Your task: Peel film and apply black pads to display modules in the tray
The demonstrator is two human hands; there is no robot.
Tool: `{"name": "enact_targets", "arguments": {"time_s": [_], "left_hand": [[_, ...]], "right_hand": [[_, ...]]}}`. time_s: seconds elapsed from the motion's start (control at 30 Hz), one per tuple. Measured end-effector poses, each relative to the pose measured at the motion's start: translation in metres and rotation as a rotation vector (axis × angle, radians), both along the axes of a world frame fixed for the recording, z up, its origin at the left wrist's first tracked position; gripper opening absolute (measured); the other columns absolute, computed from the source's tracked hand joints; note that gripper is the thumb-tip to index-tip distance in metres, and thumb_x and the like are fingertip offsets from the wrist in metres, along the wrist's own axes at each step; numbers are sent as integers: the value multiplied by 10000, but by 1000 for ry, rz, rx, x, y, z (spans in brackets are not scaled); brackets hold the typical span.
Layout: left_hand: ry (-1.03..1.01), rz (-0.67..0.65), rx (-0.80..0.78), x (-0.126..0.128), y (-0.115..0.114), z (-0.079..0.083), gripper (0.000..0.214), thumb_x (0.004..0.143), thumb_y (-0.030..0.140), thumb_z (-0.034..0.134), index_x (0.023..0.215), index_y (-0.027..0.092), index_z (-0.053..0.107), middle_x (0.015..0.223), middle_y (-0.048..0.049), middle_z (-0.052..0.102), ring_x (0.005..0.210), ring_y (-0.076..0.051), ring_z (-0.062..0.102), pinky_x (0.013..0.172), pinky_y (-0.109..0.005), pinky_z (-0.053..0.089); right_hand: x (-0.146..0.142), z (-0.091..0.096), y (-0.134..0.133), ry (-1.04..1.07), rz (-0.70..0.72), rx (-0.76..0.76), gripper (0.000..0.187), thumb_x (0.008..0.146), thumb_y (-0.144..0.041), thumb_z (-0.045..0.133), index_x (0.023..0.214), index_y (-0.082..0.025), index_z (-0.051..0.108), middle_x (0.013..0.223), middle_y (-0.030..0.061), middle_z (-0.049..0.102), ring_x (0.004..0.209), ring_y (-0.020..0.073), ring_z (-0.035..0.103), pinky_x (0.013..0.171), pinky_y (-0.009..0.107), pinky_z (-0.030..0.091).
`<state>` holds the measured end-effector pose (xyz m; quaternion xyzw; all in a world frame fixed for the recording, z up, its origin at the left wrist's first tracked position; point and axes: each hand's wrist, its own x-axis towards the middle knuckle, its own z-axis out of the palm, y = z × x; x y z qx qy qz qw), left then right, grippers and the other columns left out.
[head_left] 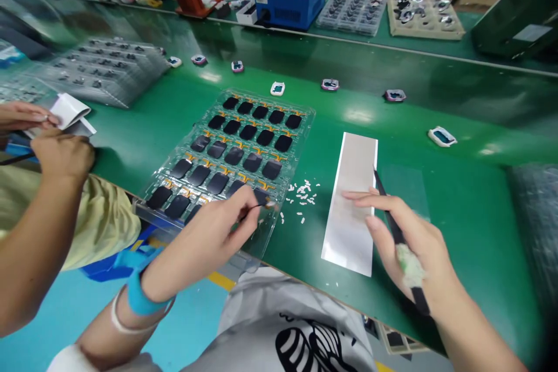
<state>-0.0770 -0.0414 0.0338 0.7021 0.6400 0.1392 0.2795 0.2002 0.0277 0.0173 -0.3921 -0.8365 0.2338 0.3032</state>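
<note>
Tweezers point(258, 207) sat pinched in my left hand point(203, 238) over the tray point(140, 207); my right hand point(414, 238) clasped a black tool point(389, 212), fingers point(361, 195) pressing to steady the silver sheet point(349, 226).

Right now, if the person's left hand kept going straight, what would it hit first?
The left hand would probably meet the end dark panel in the clear plastic tray; depth is unclear.
</note>
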Motion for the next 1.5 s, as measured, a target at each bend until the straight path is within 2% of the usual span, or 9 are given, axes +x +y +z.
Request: {"name": "enact_targets", "arguments": {"time_s": [0.1,0.3,0.4,0.6,0.73,0.93,1.1,1.23,1.5], "left_hand": [[-459,-133,-90,20,31,8,168,1023,284,316,933,203,433,776,27,577,648,-98,592,629,-229,462],[-617,-305,-136,60,70,2,81,980,244,465,985,189,524,737,29,585,629,-97,589,587,-215,444],[-662,-297,-124,64,71,-8,84,987,214,446,1004,184,522,747,28,590,677,-97,610,656,-228,460],[-670,-215,-152,63,67,-21,116,1004,245,416,1025,184,513,871,1,578,665,-87,546,611,-228,439],[-665,-176,-122,63,66,-26,122,1006,270,434,1003,188,525,794,20,550,694,-100,554,658,-242,440],[-618,-171,-26,64,68,-28,74,982,206,478,970,198,551,830,28,596,769,-96,577,720,-226,437],[-529,-185,-58,63,68,-22,88,968,192,485,964,208,572,919,18,640,867,-123,606,766,-245,439],[-477,-193,-104,61,67,-21,111,969,205,467,980,214,578,911,16,641,841,-136,611,754,-265,440],[-629,-137,-109,64,64,-28,87,966,199,471,932,185,549,858,11,608,707,-94,590,698,-234,466]], "right_hand": [[-15,4,-3,141,-104,-61,60,924,-210,556,954,-241,598,811,-31,671,701,87,645,622,183,498],[-24,-5,-3,221,-130,78,110,869,-139,620,952,-211,610,694,-48,588,551,59,531,536,188,445],[-22,-15,-1,136,-146,174,128,870,-123,621,978,-192,618,693,-33,583,569,70,520,545,208,435],[-22,-27,-2,61,-152,137,178,892,-101,582,1040,-194,618,792,7,664,624,99,569,590,239,470],[-25,-28,-3,78,-128,124,221,894,-89,575,1090,-184,614,861,31,704,695,123,630,613,253,498],[-30,-33,-7,124,-174,75,182,896,-102,575,1040,-203,622,778,-9,678,616,87,594,602,214,499],[-31,-33,-5,83,-195,77,156,897,-104,531,957,-211,627,657,-39,594,540,72,526,568,195,480],[-33,-27,0,169,-230,-45,64,885,-160,567,868,-202,612,619,-63,572,485,47,493,487,164,442],[-32,-36,-4,171,-169,30,193,882,-83,574,1022,-198,641,797,-2,703,651,96,636,618,218,529]]}}
